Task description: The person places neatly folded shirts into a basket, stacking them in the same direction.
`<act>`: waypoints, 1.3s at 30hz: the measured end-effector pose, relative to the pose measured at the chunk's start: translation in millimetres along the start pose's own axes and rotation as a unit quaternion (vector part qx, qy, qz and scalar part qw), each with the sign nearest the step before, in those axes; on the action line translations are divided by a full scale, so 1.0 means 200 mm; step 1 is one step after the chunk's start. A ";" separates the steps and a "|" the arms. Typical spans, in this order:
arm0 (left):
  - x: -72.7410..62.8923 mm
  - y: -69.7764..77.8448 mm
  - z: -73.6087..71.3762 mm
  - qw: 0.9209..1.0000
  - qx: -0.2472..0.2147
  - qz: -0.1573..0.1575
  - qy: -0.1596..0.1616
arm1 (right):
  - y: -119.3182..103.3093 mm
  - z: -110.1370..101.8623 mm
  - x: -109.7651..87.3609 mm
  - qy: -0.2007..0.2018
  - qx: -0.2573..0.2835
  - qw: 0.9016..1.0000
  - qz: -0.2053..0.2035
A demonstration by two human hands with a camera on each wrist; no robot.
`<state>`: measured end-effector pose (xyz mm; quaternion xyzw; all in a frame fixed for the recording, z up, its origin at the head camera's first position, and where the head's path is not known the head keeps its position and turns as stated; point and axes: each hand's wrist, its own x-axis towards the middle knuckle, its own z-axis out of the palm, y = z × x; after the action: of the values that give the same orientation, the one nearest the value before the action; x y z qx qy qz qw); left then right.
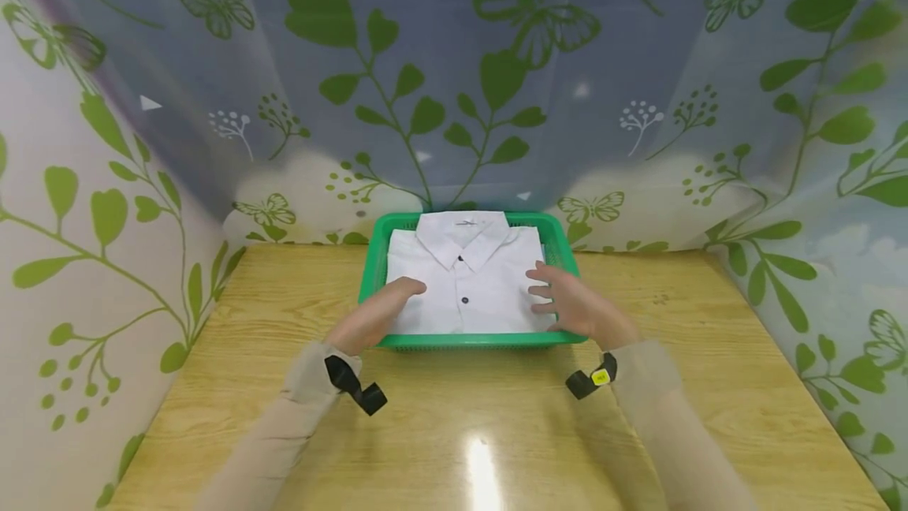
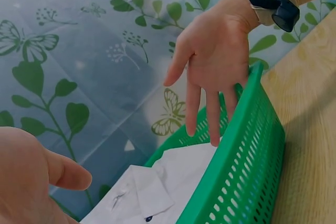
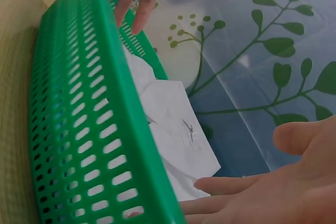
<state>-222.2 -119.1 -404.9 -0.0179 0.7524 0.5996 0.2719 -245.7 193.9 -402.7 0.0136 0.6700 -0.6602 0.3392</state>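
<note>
A folded white shirt (image 1: 489, 290) with a collar and dark buttons lies in a green plastic basket (image 1: 468, 340). My left hand (image 1: 379, 314) is at the basket's left side, thumb extended over the shirt. On the opposite side, my right hand (image 1: 571, 306) has its fingers spread above the shirt's right edge. The left wrist view shows the right hand (image 2: 218, 56) with straight fingers pointing down inside the rim. In the right wrist view the nearer hand (image 3: 283, 192) also has straight fingers, some of them hidden by the basket wall (image 3: 100, 124). Neither hand grips anything.
The basket stands on a wooden table (image 1: 426, 424), close against a curtain (image 1: 454, 101) printed with leaves and butterflies. More printed cloth hangs at the left and right sides. Black straps (image 1: 355, 385) with small devices sit on both wrists.
</note>
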 end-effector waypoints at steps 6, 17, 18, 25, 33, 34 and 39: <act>-0.01 -0.01 0.03 0.999 0.024 0.013 0.032 | 0.03 0.02 -0.02 0.016 -0.008 1.000 -0.025; -0.11 -0.07 0.04 0.973 0.016 0.185 0.135 | 0.11 0.03 -0.13 0.112 -0.103 0.970 -0.189; -0.12 -0.08 0.04 0.970 0.014 0.205 0.131 | 0.12 0.04 -0.13 0.135 -0.122 0.960 -0.213; -0.25 -0.23 0.00 0.935 0.034 0.341 0.087 | 0.21 0.08 -0.20 0.279 -0.342 0.801 -0.404; -0.36 -0.40 -0.12 0.864 0.184 0.426 0.196 | 0.19 0.09 -0.26 0.286 -0.434 0.711 -0.475; -0.37 -0.42 -0.14 0.856 0.200 0.427 0.211 | 0.19 0.08 -0.27 0.287 -0.436 0.708 -0.475; -0.40 -0.50 -0.23 0.776 0.346 0.435 0.299 | 0.22 0.07 -0.29 0.289 -0.437 0.698 -0.488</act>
<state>-136.2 -212.5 -453.9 0.2283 0.8800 0.3181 -0.2687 -174.9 212.8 -412.2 -0.2748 0.8607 -0.3300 -0.2735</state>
